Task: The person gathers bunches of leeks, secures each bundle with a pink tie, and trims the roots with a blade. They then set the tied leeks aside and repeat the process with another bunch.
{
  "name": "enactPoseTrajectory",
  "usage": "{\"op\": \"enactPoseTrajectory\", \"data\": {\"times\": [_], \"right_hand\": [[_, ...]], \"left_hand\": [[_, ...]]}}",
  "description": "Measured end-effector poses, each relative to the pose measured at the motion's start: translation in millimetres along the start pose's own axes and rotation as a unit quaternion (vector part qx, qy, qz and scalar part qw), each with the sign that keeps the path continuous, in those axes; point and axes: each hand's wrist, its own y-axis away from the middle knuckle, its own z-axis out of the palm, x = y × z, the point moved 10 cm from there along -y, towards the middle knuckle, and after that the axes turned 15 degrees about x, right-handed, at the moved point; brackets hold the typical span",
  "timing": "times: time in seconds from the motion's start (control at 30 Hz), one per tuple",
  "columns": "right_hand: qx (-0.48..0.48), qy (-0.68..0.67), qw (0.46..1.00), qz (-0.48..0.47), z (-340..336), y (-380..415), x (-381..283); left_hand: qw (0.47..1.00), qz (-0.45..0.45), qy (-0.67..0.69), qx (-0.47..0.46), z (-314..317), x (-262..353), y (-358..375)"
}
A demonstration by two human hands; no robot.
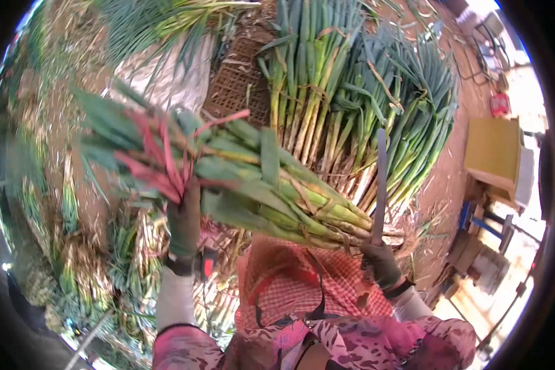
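Note:
A big bundle of green onions (pixel 277 191) lies across the front of the body, leaves to the left and root ends to the right. Pink ties (pixel 160 154) go round its leafy part. My left hand (pixel 185 219), in a dark glove, is closed on the bundle and the ties from below. In my right hand (pixel 379 262), also gloved, is the handle of a long knife (pixel 381 179). Its blade points up, beside the root ends. The fingers of my right hand are wrapped round the handle, near the bundle's lower edge.
More onion bundles (pixel 351 92) stand beyond, near a brown plastic crate (pixel 237 80) and a white sack (pixel 179 74). Onions and scraps cover the ground at left. A yellow-brown box (pixel 492 151) and a red object (pixel 500 105) are at right.

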Motion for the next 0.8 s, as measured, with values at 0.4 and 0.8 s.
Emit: {"op": "enactPoseTrajectory", "data": {"times": [0.4,0.8], "right_hand": [[-0.082,-0.325,0.942,-0.022,147.0,-84.1,-50.7],[0.147,-0.025,0.971,-0.186,103.0,-260.2,37.1]], "left_hand": [[0.754,0.603,-0.151,-0.211,405.5,180.1,-66.7],[0.859,0.239,-0.297,-0.343,510.2,-162.1,-108.2]]}}
